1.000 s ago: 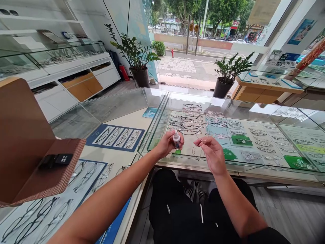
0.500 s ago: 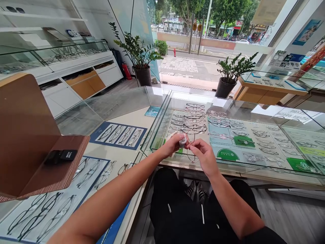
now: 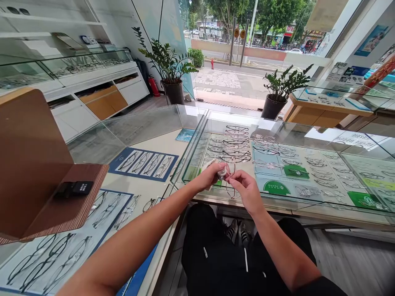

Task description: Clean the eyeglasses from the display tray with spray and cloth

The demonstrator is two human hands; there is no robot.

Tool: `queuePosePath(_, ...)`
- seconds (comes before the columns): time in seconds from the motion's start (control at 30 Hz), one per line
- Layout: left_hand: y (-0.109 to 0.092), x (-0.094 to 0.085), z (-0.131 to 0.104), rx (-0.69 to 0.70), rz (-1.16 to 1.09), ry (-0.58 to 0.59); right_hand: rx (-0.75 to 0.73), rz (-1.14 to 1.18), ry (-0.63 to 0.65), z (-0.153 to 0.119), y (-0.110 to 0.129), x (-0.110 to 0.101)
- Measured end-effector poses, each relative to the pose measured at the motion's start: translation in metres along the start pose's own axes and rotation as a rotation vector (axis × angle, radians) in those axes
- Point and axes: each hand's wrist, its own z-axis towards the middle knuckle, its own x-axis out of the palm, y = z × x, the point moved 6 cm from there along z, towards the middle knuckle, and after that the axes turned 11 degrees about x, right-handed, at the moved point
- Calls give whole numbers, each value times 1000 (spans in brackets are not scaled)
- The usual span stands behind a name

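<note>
Both hands are raised over the front edge of the glass display case [image 3: 277,196]. My left hand [image 3: 212,174] is closed on a small clear bottle [image 3: 221,172] with a whitish top. Thin-rimmed glasses [image 3: 232,192] stand on end between the hands, one lens above and one below the fingers. My right hand [image 3: 245,187] pinches the glasses near their middle, its fingertips close to those of the left. Something pale and flat shows beside my left hand; what it is I cannot make out.
Rows of glasses [image 3: 237,142] lie inside the case. At the left stand a brown folding panel [image 3: 33,156] and a black device [image 3: 74,189]. Potted plants [image 3: 174,92] flank the glass door beyond.
The glasses have shifted slightly left and turned a little between the fingers. My right hand has moved slightly left with them. My left hand keeps its hold on the bottle.
</note>
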Motion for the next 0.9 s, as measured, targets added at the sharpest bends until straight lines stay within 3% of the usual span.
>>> queuePosePath(0.63,-14,9,3,143,223,155,-147,-61,-48,-12,-18,2)
queuePosePath(0.77,-16,10,1,149,224,144,-147,-51,-48,-11,-17,2)
queuePosePath(0.9,-12,7,0,114,165,55,-129,-43,-37,-5,-13,2)
